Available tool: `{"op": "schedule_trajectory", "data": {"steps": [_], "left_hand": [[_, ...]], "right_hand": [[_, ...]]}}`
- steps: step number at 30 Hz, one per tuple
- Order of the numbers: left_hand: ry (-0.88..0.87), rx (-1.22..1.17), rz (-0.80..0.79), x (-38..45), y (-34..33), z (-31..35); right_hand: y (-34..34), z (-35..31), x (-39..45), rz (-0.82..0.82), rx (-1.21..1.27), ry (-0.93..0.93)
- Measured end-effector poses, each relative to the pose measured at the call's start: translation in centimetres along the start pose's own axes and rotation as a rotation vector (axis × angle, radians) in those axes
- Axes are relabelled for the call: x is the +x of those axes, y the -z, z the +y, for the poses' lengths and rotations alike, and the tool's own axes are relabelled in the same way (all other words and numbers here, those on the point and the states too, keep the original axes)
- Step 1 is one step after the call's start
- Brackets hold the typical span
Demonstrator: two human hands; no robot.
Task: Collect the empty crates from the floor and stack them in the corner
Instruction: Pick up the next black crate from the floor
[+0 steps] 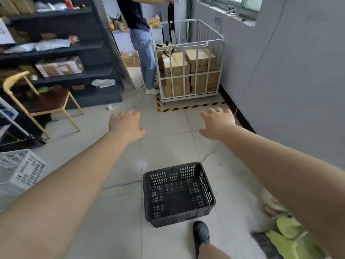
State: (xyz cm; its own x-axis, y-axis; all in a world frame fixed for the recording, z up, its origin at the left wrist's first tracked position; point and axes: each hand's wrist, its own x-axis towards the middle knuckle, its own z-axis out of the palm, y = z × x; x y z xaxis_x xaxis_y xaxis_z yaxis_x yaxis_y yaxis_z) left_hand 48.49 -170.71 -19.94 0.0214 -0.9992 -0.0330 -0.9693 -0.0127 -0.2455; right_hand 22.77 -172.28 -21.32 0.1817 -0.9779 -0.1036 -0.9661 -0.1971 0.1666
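Two empty hands outstretched, black crate (178,193) on floor below, well apart from fingers (214,112)

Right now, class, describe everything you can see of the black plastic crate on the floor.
The black plastic crate is rectangular, open-topped and empty, its walls and base pierced with grids of small holes beneath a solid rim. It sits upright on the pale tiled floor, slightly askew to the tile lines. Neither hand touches it; a dark shoe stands just beside its near corner.
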Motion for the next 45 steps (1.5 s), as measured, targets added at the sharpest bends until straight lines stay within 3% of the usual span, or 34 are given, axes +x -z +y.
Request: {"op": "schedule_trajectory", "data": {"steps": [7, 18, 28, 31, 33, 37, 41, 45], "left_hand": [[0.126, -0.119, -0.205, 8.4, -6.7, 2.5], [0.235, -0.176, -0.667, 10.8, -25.8, 5.1], [0.26, -0.18, -0.872, 11.0, -47.3, 7.4], [0.331, -0.24, -0.867, 10.8, -53.4, 7.8], [0.435, -0.326, -0.852, 10.9, -57.2, 7.8], [0.811, -0.614, -0.829, 10.8, -63.9, 6.8], [1.022, -0.904, -0.789, 11.4, -69.2, 6.7], [1.321, -1.182, -0.724, 11.3, -72.6, 6.9]], "right_hand": [[-6.4, 2.8, 11.2, -0.161, 0.051, 0.059], [-25.5, 1.8, 18.0, -0.597, 0.061, 0.115], [-46.2, -3.1, 19.2, -0.851, 0.097, -0.008], [-51.9, -3.5, 19.8, -0.866, 0.078, -0.089], [-55.1, -3.4, 20.3, -0.865, 0.061, -0.15], [-60.8, -2.6, 21.3, -0.875, 0.161, -0.346], [-65.1, -1.6, 22.5, -0.844, 0.491, -0.568], [-68.2, -1.2, 23.6, -0.666, 0.912, -0.827]]}}
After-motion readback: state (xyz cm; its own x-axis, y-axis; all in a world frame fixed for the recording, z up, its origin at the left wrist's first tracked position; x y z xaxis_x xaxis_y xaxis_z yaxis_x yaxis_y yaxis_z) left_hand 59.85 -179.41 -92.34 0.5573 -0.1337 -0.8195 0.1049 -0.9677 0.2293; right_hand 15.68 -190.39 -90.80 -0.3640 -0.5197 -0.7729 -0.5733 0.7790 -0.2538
